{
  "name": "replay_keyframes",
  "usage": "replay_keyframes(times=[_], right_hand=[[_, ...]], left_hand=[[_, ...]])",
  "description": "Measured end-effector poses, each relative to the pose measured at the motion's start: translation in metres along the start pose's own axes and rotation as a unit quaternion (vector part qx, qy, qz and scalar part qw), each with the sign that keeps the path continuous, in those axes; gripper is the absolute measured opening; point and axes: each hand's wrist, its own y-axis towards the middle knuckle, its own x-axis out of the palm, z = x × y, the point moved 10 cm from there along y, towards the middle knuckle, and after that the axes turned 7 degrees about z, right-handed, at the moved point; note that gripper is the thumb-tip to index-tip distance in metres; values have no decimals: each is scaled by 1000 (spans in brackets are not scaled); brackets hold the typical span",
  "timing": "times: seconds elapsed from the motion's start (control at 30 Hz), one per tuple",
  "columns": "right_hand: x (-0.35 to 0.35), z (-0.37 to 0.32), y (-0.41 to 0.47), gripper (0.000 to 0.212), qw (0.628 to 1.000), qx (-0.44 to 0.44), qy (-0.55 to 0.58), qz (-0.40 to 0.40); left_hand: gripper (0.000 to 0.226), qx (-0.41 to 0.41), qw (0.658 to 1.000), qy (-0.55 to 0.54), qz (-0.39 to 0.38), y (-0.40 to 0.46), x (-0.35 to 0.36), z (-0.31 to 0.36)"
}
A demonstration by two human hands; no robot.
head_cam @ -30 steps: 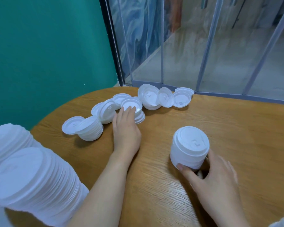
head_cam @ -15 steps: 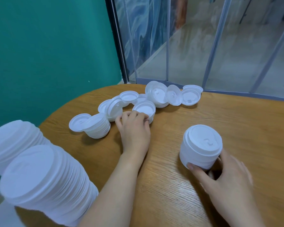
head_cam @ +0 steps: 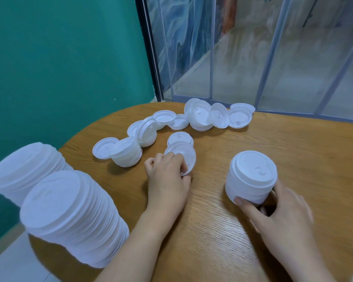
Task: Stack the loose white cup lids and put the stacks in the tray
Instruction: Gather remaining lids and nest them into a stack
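A round wooden table (head_cam: pixel 293 159) carried everything. Loose white lids (head_cam: pixel 200 119) were scattered in a curved row along its far side, some tilted against each other. A short stack (head_cam: pixel 127 154) stood at the row's left end, a taller stack (head_cam: pixel 252 178) nearer right, and two big stacks (head_cam: pixel 69 218) at the left edge.

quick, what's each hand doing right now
Left hand: pinching a single lid, tilted up off the table.
Right hand: gripping the base of the short lid stack.
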Motion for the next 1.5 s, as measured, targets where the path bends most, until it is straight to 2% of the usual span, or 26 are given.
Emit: replay_keyframes(times=[0.17,0.33,0.57,0.7,0.87,1.1,1.2,1.3,1.5], right_hand=[[2,3,1,52,1000,8,-14,-1],[0,4,0,48,1000,19,-10,3],[0,0,-1,43,1000,7,0,9],[0,-2,0,46,1000,-5,-8,9],[0,-1,0,48,1000,-2,-7,8],[-3,-5,-1,43,1000,-2,0,12],[-3,-4,0,44,1000,-7,-7,11],[-2,-3,0,45,1000,-10,-12,10],[-1,-1,1,49,1000,1,-5,6]], left_hand=[[58,-16,999,-41,-24,-3,3,9],[60,-41,994,-95,-19,-3,2,11],[37,-172,952,-253,-24,-3,5,-9],[26,-203,932,-294,-53,-4,11,-11],[28,-234,907,-340,-87,-6,19,-11],[13,-235,891,-389,-1,1,0,-9],[14,-251,879,-405,-3,-1,2,-8],[24,-262,890,-372,-4,-4,5,-14],[45,-239,943,-225,-51,-8,16,-22]])
